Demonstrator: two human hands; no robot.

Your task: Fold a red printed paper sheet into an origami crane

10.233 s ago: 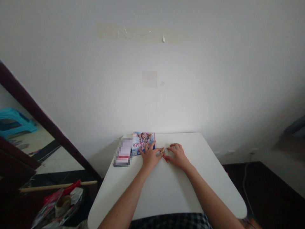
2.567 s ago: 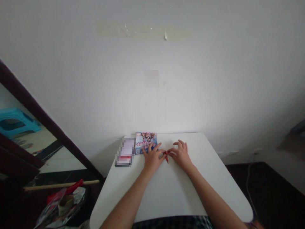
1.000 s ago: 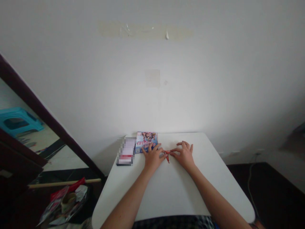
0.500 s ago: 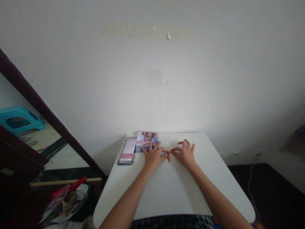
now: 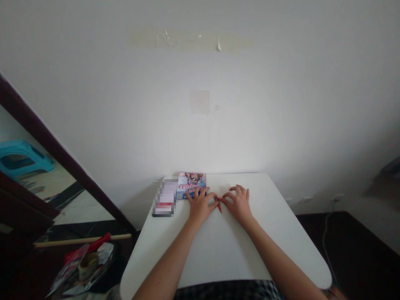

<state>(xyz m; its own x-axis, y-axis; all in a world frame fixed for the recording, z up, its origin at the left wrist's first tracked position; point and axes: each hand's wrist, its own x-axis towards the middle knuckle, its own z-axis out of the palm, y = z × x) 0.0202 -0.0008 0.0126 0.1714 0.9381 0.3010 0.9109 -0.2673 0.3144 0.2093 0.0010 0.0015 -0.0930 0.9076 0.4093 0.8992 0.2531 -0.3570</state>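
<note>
A small folded red paper piece (image 5: 219, 204) is held between my two hands just above or on the white table (image 5: 225, 254); a pointed end hangs toward me. My left hand (image 5: 200, 204) pinches its left side with thumb and index finger, the other fingers spread over the lower edge of a colourful printed booklet (image 5: 192, 180). On the other side my right hand (image 5: 240, 205) pinches the right end, its remaining fingers lifted and apart. The fingertips partly hide the paper piece, so its exact folds cannot be made out.
Left of the booklet lies a phone (image 5: 165, 198) with a blurred-out screen. A pale wall (image 5: 200, 141) rises behind the table. On the floor at left are a bag of mixed items (image 5: 89, 264) and a wooden stick (image 5: 83, 241). A blue plastic stool (image 5: 26, 156) appears in the mirror.
Ten seconds ago my hands were wider apart, with a paler side of the piece showing. Now both pinch it. Over the last second my right hand has come slightly closer to the left.
</note>
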